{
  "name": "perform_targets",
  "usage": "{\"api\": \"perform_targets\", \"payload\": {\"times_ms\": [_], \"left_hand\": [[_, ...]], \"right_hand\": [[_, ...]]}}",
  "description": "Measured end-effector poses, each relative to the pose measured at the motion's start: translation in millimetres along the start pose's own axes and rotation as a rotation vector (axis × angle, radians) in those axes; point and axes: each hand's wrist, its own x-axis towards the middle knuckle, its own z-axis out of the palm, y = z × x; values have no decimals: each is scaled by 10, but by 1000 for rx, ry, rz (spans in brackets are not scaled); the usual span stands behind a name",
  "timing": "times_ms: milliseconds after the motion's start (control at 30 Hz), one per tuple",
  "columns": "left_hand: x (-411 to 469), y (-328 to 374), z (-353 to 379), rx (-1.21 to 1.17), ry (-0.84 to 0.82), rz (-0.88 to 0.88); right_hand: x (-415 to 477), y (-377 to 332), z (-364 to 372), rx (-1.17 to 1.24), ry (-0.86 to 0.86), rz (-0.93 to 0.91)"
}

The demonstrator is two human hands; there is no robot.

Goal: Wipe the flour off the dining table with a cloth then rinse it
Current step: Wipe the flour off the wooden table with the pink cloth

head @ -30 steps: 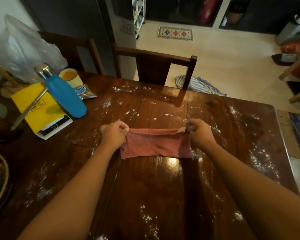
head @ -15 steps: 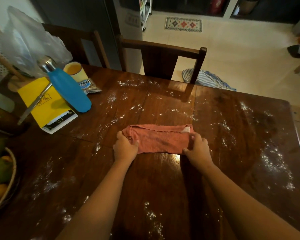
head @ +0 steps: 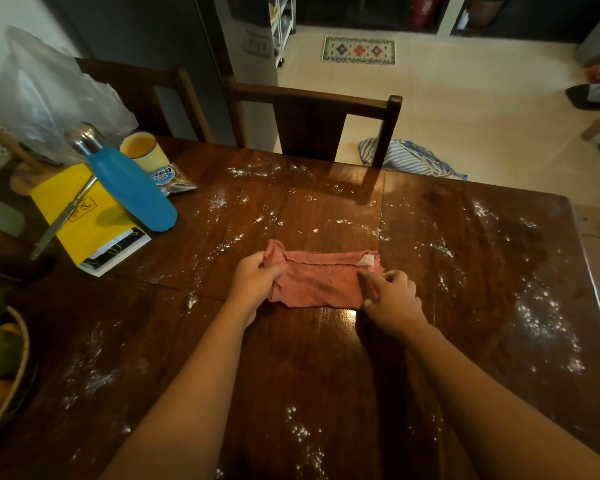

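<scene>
Pink cloth (head: pixel 321 283) folded into a flat band, lying on the dining table (head: pixel 326 375) near mid-surface. Left hand (head: pixel 253 284) closed on the cloth's left end, fingers curled around a bunched corner. Right hand (head: pixel 394 301) pinching the right end, fingertips on the fold beside a small white tag. Flour (head: pixel 541 317) scattered in patches across the far centre, right side, left front and near edge; none cleared as yet, by the look of it

Judged step: squaring the fold before the first wipe

Risks from here:
- Loose fold opening under a sweep, leaving a thin single layer that smears flour rather than lifts it
- Outward strokes toward the right edge pushing flour onto the floor
- Sweeps toward the left reaching the blue bottle (head: pixel 129 188), lying tilted across the yellow booklet (head: pixel 80 216), and possibly setting it rolling; the mug (head: pixel 144 150) just behind equally exposed
- Flour packed into the seams between table boards if pressed hard
- Dry cloth likely to raise dust rather than hold it; dampness not determinable
</scene>
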Motion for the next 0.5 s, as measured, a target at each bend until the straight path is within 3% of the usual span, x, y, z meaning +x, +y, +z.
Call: {"api": "perform_targets", "payload": {"times_ms": [233,367,500], "left_hand": [[-72,370,709,210,-238,304],[-77,370,1122,385,-360,256],[-58,290,1131,316,-426,193]], "right_hand": [[12,177,-121,314,2,46],[-12,303,-143,493,6,19],[-30,292,-172,461,54,-32]]}}
